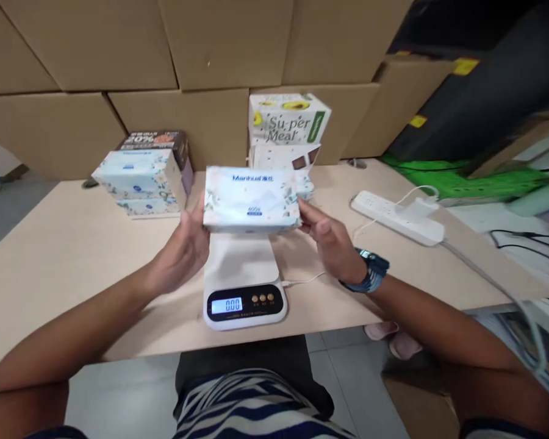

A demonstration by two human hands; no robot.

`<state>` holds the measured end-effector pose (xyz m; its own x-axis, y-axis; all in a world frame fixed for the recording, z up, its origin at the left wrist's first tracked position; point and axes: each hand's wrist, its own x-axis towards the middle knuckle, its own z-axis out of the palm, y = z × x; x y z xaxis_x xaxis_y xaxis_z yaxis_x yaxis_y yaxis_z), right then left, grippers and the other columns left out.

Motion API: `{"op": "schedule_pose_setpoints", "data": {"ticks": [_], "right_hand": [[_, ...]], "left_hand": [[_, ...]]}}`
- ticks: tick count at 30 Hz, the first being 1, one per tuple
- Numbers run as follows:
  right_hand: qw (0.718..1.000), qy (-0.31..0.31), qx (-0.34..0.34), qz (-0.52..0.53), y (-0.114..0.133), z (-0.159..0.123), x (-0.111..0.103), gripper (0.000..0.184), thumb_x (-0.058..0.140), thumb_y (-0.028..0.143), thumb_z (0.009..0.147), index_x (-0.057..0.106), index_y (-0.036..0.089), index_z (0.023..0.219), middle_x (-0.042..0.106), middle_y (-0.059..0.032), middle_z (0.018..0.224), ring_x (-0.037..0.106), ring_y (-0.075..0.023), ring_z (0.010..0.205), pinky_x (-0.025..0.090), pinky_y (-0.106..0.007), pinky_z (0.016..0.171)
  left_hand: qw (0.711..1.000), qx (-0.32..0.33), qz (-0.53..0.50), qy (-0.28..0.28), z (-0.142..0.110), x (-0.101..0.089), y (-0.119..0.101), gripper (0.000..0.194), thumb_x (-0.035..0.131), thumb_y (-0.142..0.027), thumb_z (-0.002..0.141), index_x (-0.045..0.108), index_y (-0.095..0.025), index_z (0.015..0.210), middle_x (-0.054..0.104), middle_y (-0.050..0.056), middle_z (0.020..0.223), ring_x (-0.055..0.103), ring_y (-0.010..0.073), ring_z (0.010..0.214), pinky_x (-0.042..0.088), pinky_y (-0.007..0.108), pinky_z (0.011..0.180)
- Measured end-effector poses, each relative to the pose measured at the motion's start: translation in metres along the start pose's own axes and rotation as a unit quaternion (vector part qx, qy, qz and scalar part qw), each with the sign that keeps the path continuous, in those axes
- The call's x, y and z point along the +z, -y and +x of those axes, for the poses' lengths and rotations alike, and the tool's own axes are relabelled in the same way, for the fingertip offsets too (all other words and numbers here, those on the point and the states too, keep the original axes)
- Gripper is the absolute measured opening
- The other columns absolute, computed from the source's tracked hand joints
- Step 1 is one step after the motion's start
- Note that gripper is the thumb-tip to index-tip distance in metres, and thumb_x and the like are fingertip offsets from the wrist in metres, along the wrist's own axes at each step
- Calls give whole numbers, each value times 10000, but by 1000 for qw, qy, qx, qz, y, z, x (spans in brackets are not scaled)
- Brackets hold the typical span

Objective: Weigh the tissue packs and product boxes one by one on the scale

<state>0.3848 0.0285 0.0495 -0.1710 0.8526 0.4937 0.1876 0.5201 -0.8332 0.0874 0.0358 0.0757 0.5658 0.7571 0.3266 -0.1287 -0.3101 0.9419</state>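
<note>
Tissue pack (pixel 251 198) is up in the air, caught between two hands above the white scale (pixel 240 262), and the display (pixel 226 305) reads 0.00, so the platform seems to carry none of its weight. Left grip (pixel 186 250) is partly closed on the left end, some fingers hidden behind it; right grip (pixel 333 244) is half curled, fingers touching the opposite end. Holding both short ends probably keeps it level and leaves the broad printed face uncovered. Scale near the front edge of the surface (pixel 50 244), readout towards the wearer, presumably for easy reading! Watch the direction: the pack's long axis runs left to right across the scale, lettering upright to the wearer, printed face tipped towards the camera. Over on the left, similar packs (pixel 135 174) stand stacked against a dark box (pixel 180 143), likely to save room; beyond the held pack sits an avocado-print box (pixel 286 119), while the power strip (pixel 393 216) lies well apart on the right.
</note>
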Motion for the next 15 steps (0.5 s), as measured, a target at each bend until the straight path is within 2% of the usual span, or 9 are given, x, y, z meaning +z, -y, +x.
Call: {"op": "schedule_pose_setpoints", "data": {"ticks": [2, 4, 6, 8, 10, 12, 15], "right_hand": [[999, 22, 25, -5, -11, -17, 20, 795, 482, 832, 997, 624, 308, 1578, 569, -38, 1661, 533, -286, 1590, 439, -547, 1374], [999, 14, 35, -20, -20, -27, 32, 694, 518, 788, 1008, 711, 322, 1484, 636, -35, 1596, 573, -292, 1556, 437, -557, 1378], [998, -15, 45, -27, -24, -33, 35, 611, 529, 759, 1019, 778, 335, 1383, 689, -32, 1533, 638, -291, 1489, 522, -550, 1318], [998, -34, 55, -17, -26, -38, 33, 566, 521, 737, 1033, 809, 344, 1320, 726, -34, 1481, 705, -276, 1401, 639, -504, 1193], [998, -41, 53, -14, -25, -41, 30, 541, 511, 721, 1044, 812, 359, 1311, 744, -34, 1449, 740, -256, 1342, 694, -449, 1101], [998, -42, 44, -33, -23, -43, 26, 526, 477, 706, 1062, 805, 384, 1318, 757, -26, 1425, 748, -240, 1323, 698, -427, 1086], [994, -35, 18, -97, -22, -42, 22, 528, 431, 684, 1082, 797, 396, 1330, 765, -30, 1406, 742, -247, 1328, 671, -463, 1137]], "left_hand": [[999, -37, -37, 4, -33, 1, 20, 753, 175, -810, 1049, 256, -506, 1734, 377, -100, 1816, 192, 235, 1764, 329, 511, 1444], [999, -50, -6, 2, -55, -2, 41, 771, 155, -813, 1043, 175, -510, 1752, 262, -111, 1859, 111, 234, 1779, 251, 489, 1470], [997, -53, 57, -2, -67, -8, 55, 839, 187, -861, 1010, 114, -501, 1763, 130, -117, 1889, 11, 241, 1788, 137, 451, 1488], [994, -50, 94, -13, -69, -13, 60, 895, 235, -891, 984, 91, -486, 1769, 76, -97, 1897, -13, 264, 1790, 79, 438, 1492], [994, -41, 99, -33, -67, -12, 60, 900, 270, -887, 987, 131, -467, 1771, 129, -56, 1895, 44, 293, 1789, 88, 457, 1494], [994, -30, 89, -52, -65, -5, 58, 883, 317, -868, 1003, 172, -449, 1767, 184, -21, 1886, 108, 319, 1782, 119, 488, 1494], [996, -23, 52, -62, -64, 10, 57, 882, 382, -856, 1005, 149, -464, 1759, 167, -12, 1888, 116, 330, 1780, 174, 514, 1482]]}}
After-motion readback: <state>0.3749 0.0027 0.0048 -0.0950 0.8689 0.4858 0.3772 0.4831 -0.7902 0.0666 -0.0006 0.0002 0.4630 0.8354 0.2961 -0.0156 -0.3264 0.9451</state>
